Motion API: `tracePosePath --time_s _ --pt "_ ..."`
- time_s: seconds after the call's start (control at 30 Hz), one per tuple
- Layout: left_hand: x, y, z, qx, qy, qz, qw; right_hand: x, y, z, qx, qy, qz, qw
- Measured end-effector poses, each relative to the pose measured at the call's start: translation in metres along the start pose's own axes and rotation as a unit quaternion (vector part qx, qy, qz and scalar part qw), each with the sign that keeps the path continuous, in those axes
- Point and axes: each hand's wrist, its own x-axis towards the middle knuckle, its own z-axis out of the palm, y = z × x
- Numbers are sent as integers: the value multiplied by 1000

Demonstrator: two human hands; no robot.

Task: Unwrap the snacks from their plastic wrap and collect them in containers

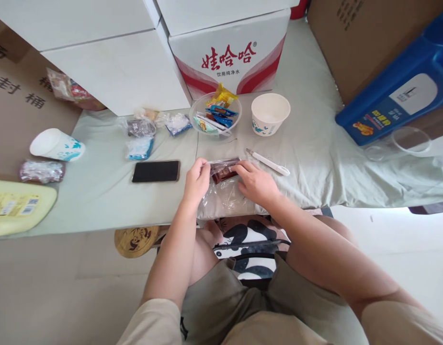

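My left hand (pixel 198 179) pinches the left edge of a clear plastic bag (pixel 226 194) at the front of the cloth-covered table. A dark red packet (pixel 223 173) lies flat in or under the clear plastic; which of the two I cannot tell. My right hand (pixel 257 184) has its curled fingers on the packet's right end. Just beyond that hand rests a white utility knife (pixel 267 162), its tip pointing up and left. A black phone (pixel 155 171) lies left of my left hand.
Behind my hands stand a clear bowl (pixel 192 122) of small packets and a white paper cup (pixel 270 115). Wrapped bundles (pixel 140 147) lie at left, near a tipped paper cup (pixel 58 144). A blue bottle (pixel 397 91) and a clear cup (pixel 410 141) are at right. A boxed carton (pixel 228 57) stands behind.
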Motion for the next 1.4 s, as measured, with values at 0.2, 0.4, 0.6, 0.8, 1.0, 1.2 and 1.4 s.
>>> tracePosePath --time_s 0.2,0.4,0.6,0.8,1.0,1.2,1.4 --pt "-3 10 4 -277 -68 -96 954 0 0 -2 50 5 27 998" --pt "0 29 -3 -400 -167 -216 875 4 1 8 132 35 -23 990" --pt "2 30 -6 -422 -82 -218 876 12 -1 20 239 54 -51 968" --pt "1 24 -17 -481 -116 -297 817 17 -6 29 330 66 -80 938" --pt "4 35 -8 -528 -71 -299 791 22 -12 38 400 81 -20 913" --pt "16 25 -5 -547 135 -264 783 29 -15 45 410 142 61 899" --pt "18 18 -18 -552 141 -266 778 32 -5 42 390 287 100 869"
